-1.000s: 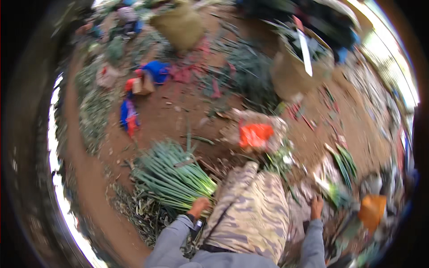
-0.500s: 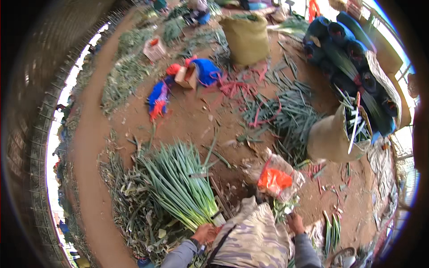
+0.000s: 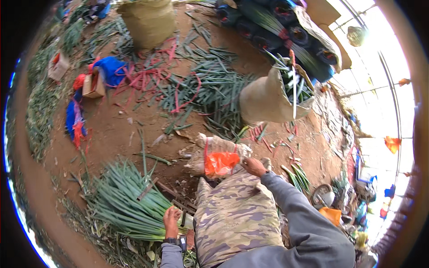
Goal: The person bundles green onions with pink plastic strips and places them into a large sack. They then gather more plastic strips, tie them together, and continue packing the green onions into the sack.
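Observation:
A big bundle of green onions (image 3: 129,201) lies on its side at the lower left, leaves spread to the left and pale stems toward me. My left hand (image 3: 171,221), with a dark watch on the wrist, is at the stem end. Its fingers are curled, and what they hold, if anything, is hidden. In front of my knees lies a rolled pale sack (image 3: 219,145) with an orange plastic bag (image 3: 221,163) on it. My right hand (image 3: 254,167) reaches out to its right end, fingers pinched together on something too small to make out.
Cut green leaves (image 3: 205,89) and pink strips (image 3: 143,77) litter the dirt floor ahead. Beyond them stand a pale sack of trimmings (image 3: 263,100) and a tall tan sack (image 3: 147,24). A small cardboard box (image 3: 94,85) sits left; loose green onions (image 3: 297,177) lie right.
The view has swung to the right. My right arm has stretched forward, bringing the hand to the rolled sack's end. My left hand has lifted a little at the stem end of the green onions.

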### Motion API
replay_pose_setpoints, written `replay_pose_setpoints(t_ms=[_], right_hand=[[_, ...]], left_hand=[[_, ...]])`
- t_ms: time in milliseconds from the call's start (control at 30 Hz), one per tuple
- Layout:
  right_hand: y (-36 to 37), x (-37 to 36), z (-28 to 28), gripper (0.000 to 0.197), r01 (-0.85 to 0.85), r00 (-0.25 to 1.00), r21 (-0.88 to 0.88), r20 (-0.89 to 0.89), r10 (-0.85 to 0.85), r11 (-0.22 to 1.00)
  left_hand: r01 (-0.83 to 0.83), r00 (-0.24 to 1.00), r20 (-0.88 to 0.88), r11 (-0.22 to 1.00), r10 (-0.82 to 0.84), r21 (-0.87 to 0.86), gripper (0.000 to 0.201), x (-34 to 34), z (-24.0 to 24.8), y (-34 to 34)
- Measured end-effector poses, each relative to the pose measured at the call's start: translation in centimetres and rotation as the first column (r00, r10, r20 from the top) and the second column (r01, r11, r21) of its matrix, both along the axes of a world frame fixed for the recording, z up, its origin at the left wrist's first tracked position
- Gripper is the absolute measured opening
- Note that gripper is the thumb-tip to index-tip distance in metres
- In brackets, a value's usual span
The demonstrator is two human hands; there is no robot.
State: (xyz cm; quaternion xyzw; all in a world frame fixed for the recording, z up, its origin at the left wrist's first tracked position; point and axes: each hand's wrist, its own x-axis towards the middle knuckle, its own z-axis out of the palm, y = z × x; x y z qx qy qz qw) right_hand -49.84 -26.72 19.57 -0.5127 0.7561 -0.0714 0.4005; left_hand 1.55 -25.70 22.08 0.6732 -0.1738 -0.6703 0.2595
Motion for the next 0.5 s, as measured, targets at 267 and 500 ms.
replay_pose_setpoints(t_ms=[267, 500], right_hand=[[-8.2, -4.2, -9.1, 0.033, -0.142, 0.99, 0.012, 0.014, 0.142, 0.99], [-19.1, -11.0, -26.1, 0.02, -0.308, 0.947, -0.116, -0.131, 0.293, 0.944]], left_hand=[[-0.187, 0.982, 0.092, 0.939, 0.167, 0.288, 0.032, -6.0, -0.4, 9.0], [-0.095, 0.989, 0.136, 0.971, 0.066, 0.219, 0.043, -13.9, -5.2, 22.0]])
